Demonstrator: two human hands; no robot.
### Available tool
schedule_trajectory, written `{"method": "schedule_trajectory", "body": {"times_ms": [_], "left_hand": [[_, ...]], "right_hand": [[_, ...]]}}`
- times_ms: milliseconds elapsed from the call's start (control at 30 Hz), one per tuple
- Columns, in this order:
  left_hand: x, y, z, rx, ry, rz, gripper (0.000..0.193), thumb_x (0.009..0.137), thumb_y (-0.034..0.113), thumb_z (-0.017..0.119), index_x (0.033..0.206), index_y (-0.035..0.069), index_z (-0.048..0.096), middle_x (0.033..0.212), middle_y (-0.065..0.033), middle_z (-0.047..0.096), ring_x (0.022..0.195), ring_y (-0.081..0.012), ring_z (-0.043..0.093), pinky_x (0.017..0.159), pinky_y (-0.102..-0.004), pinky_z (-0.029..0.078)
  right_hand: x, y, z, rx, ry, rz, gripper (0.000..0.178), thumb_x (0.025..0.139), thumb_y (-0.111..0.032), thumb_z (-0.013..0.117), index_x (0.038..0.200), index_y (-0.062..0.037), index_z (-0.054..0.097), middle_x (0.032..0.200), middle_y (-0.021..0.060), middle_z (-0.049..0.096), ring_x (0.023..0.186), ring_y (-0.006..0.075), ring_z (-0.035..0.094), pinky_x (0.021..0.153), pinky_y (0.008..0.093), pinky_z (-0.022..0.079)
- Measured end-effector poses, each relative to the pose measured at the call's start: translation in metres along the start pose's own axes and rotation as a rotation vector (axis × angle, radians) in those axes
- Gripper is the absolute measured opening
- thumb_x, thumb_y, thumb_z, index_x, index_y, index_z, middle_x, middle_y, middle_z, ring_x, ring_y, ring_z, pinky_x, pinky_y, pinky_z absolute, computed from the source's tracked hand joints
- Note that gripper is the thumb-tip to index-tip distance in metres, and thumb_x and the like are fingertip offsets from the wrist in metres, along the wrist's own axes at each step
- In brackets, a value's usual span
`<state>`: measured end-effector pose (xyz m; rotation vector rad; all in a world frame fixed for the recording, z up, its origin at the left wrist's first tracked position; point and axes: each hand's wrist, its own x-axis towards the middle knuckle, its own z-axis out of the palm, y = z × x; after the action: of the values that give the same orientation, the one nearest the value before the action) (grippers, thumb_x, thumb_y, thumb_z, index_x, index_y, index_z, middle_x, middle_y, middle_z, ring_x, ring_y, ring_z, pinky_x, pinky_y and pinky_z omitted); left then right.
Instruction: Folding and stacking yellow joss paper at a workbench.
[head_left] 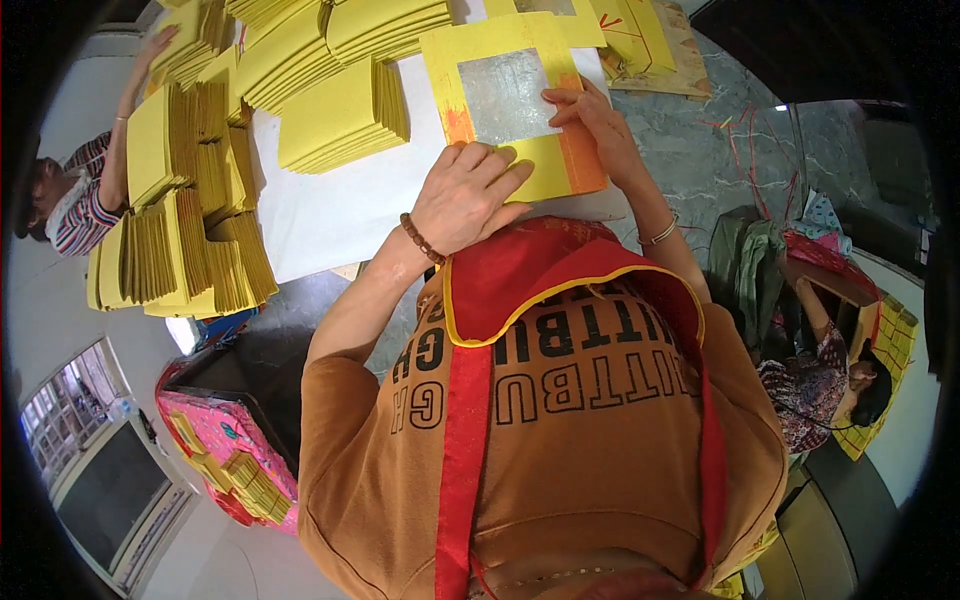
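Observation:
In front of me lies a yellow paper sheet with a silver foil square in its middle and orange patches at both sides. My left hand is closed at the sheet's near left edge, its knuckles bent and a wooden bead bracelet at the wrist. At the right edge, my right hand curls over the paper, fingertips on the foil. Its thumb is hard to make out. Left of the sheet sits a thick stack of folded yellow paper, apart from both hands.
The white tabletop carries more yellow stacks along its left and far sides. A person in a striped top reaches to the stacks at far left. Another person works at right. Yellow bundles lie on a pink surface at lower left.

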<state>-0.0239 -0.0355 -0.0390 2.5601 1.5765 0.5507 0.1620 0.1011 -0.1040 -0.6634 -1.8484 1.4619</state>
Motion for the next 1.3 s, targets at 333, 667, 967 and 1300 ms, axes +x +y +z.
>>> {"method": "schedule_trajectory", "body": {"times_ms": [333, 667, 967, 1300], "left_hand": [[0.005, -0.002, 0.003, -0.352, 0.144, -0.072, 0.008, 0.079, 0.009, 0.062, 0.081, 0.001, 0.063, 0.07, -0.0099, 0.059, 0.066, -0.0262, 0.057, 0.058, -0.0338, 0.046], [0.007, -0.006, 0.003, -0.567, 0.092, -0.285, 0.008, 0.078, 0.008, 0.059, 0.079, 0.001, 0.061, 0.068, -0.0107, 0.061, 0.063, -0.023, 0.06, 0.057, -0.0322, 0.047], [0.006, -0.014, 0.007, -0.818, 0.023, -0.586, 0.013, 0.082, 0.012, 0.058, 0.083, 0.0, 0.062, 0.063, -0.0041, 0.059, 0.055, -0.0085, 0.051, 0.051, -0.0239, 0.042], [-0.006, -0.041, -0.011, -1.06, -0.038, -0.294, 0.05, 0.074, 0.021, 0.071, 0.119, 0.008, 0.052, 0.1, -0.004, 0.061, 0.089, -0.0116, 0.053, 0.078, -0.0255, 0.042]], "right_hand": [[0.0, 0.002, -0.001, 0.11, -0.02, 0.064, 0.048, 0.097, -0.027, 0.021, 0.086, -0.0018, 0.06, 0.116, 0.0144, 0.058, 0.116, 0.0222, 0.045, 0.101, 0.0324, 0.031], [0.0, 0.002, -0.003, 0.049, -0.03, 0.001, 0.046, 0.096, -0.027, 0.022, 0.087, -0.0029, 0.061, 0.115, 0.0152, 0.058, 0.119, 0.0222, 0.042, 0.104, 0.0342, 0.027], [-0.006, 0.015, -0.012, 0.232, -0.084, 0.001, 0.037, 0.092, -0.029, 0.035, 0.097, -0.0055, 0.062, 0.122, 0.0097, 0.054, 0.122, 0.0217, 0.039, 0.105, 0.0334, 0.026], [-0.01, 0.004, -0.008, 0.102, -0.079, 0.116, 0.042, 0.077, -0.008, 0.063, 0.119, -0.007, 0.055, 0.127, 0.006, 0.049, 0.127, 0.0221, 0.034, 0.105, 0.035, 0.027]]}}
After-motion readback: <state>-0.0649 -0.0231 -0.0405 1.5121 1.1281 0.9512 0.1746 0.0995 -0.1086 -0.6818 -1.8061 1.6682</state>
